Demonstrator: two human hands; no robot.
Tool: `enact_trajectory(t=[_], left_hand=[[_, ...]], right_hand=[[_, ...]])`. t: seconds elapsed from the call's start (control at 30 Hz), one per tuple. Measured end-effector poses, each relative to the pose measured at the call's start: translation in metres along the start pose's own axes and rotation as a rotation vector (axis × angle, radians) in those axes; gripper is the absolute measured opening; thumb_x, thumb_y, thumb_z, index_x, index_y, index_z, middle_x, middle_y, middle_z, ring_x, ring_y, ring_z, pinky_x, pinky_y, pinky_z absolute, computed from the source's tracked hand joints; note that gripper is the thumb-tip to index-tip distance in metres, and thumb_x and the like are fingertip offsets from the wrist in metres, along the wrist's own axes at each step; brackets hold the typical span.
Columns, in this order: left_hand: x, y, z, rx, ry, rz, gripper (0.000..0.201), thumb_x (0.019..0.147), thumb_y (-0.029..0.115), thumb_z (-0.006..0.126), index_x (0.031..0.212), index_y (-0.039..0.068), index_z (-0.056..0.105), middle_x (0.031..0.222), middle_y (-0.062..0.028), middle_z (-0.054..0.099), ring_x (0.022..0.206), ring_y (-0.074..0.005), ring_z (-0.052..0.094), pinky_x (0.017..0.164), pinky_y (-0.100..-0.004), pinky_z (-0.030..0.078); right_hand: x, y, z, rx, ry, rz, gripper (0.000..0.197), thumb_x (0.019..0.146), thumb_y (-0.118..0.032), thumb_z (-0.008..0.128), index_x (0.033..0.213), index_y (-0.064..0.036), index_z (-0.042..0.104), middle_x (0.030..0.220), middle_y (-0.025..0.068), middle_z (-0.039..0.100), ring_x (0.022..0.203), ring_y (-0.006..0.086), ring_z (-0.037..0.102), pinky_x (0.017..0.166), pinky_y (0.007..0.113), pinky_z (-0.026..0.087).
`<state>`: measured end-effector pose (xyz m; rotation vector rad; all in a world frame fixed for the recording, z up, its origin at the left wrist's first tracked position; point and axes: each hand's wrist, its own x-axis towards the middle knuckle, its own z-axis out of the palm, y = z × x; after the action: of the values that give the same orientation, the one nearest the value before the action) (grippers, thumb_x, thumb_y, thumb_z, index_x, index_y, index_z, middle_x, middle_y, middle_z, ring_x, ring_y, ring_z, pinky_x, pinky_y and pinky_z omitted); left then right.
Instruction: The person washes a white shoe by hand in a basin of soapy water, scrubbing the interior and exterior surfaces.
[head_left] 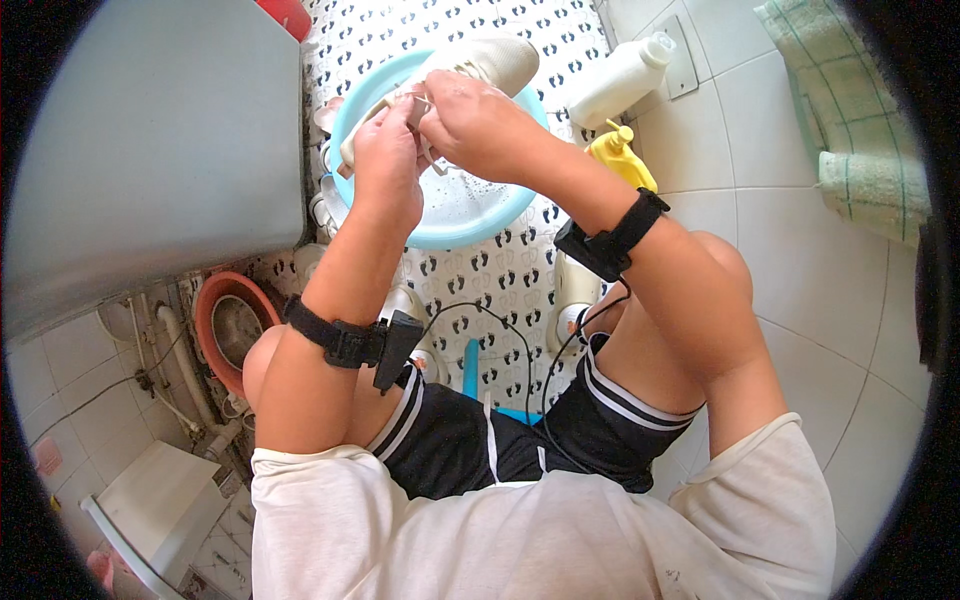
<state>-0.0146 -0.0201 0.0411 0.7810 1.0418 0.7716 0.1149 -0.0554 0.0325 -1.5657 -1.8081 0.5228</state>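
A cream sneaker [508,62] lies across a light blue basin [455,238], its toe to the far right and its heel at the left rim. My left hand [388,150] is closed at the shoe's opening, fingertips pinched on the shoelace [437,163]. Right beside it, my right hand [475,122] has its fingers curled in on the same lace, over the laced part of the shoe. A loose loop of lace hangs below both hands. The exact grip of the fingertips is partly hidden. Sudsy water [475,205] shows inside the basin.
Right of the basin stand a white bottle [620,80] and a yellow pump bottle [622,160] by the tiled wall. A grey appliance-like box [160,140] fills the left. An orange-red basin [208,330] sits below it near pipes. A black cable [520,335] loops between my forearms.
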Motion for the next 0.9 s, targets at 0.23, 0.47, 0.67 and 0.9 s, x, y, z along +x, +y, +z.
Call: enact_trajectory(t=[0.23, 0.47, 0.67, 0.9], left_hand=[[0.001, -0.004, 0.005, 0.062, 0.039, 0.071, 0.028, 0.104, 0.025, 0.048, 0.118, 0.004, 0.060, 0.101, -0.0063, 0.067, 0.080, -0.0135, 0.066, 0.070, -0.0291, 0.056], [0.003, -0.009, 0.004, 0.083, 0.035, 0.078, 0.031, 0.105, 0.025, 0.049, 0.110, 0.000, 0.066, 0.096, -0.0049, 0.067, 0.080, -0.0109, 0.063, 0.070, -0.0276, 0.055], [0.013, -0.014, -0.004, 0.178, 0.019, 0.145, 0.026, 0.104, 0.021, 0.050, 0.112, 0.002, 0.065, 0.094, -0.0023, 0.068, 0.075, -0.0081, 0.063, 0.064, -0.0243, 0.051], [0.007, -0.007, 0.000, 0.029, 0.024, 0.034, 0.021, 0.102, 0.019, 0.051, 0.111, 0.004, 0.062, 0.093, -0.0017, 0.065, 0.075, -0.0100, 0.060, 0.062, -0.0245, 0.048]], right_hand=[[0.005, -0.002, 0.001, 0.066, 0.094, 0.226, 0.028, 0.093, -0.020, 0.051, 0.102, 0.0068, 0.049, 0.088, 0.0319, 0.065, 0.092, 0.0480, 0.064, 0.086, 0.054, 0.049], [0.007, 0.000, 0.003, 0.015, 0.121, 0.101, 0.025, 0.096, -0.020, 0.049, 0.095, 0.0043, 0.056, 0.087, 0.0271, 0.065, 0.085, 0.0472, 0.063, 0.079, 0.051, 0.049], [0.004, 0.003, 0.014, -0.027, 0.124, 0.026, 0.028, 0.094, -0.022, 0.050, 0.095, 0.0052, 0.056, 0.096, 0.0277, 0.062, 0.093, 0.0444, 0.061, 0.086, 0.051, 0.048], [0.002, 0.012, 0.015, -0.054, 0.100, -0.096, 0.029, 0.094, -0.021, 0.049, 0.099, 0.0067, 0.053, 0.103, 0.0286, 0.060, 0.097, 0.0436, 0.059, 0.090, 0.050, 0.047]])
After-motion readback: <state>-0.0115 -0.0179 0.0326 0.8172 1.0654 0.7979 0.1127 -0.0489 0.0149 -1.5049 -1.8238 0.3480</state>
